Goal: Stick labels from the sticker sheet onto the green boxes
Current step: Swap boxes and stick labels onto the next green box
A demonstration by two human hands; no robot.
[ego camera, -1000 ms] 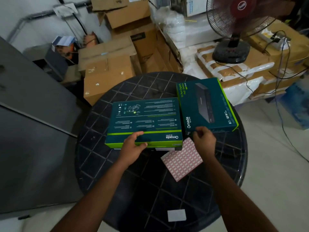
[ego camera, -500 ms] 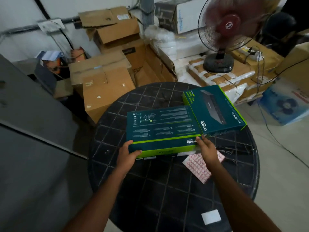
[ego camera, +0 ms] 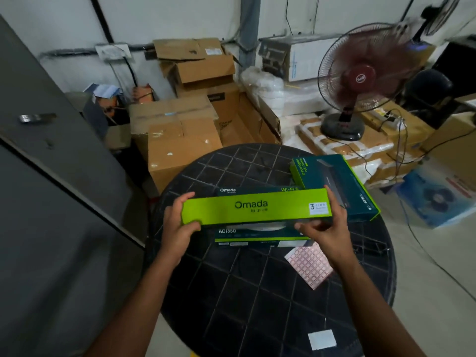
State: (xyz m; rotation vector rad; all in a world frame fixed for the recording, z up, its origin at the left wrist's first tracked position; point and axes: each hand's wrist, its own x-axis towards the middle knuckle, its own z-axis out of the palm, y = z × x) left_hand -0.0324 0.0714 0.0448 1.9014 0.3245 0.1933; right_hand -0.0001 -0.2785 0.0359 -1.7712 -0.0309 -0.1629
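Both my hands, left [ego camera: 177, 228] and right [ego camera: 327, 228], grip the tilted green box [ego camera: 256, 208] by its ends; no label shows yet (sticker sheet [ego camera: 309, 264] lies untouched on the desk [ego camera: 257, 305]).

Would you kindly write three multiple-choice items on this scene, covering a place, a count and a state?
1. The sticker sheet lies:
A. on the table by the right wrist
B. on the fan
C. on the floor

2. Green boxes in view:
A. one
B. three
C. five

3. The tilted box is:
A. lying flat, untouched
B. held up at both ends
C. torn open

Answers:
1 A, it rests on the round table.
2 B, one held, one beneath, one behind.
3 B, left hand and right hand grip its ends.
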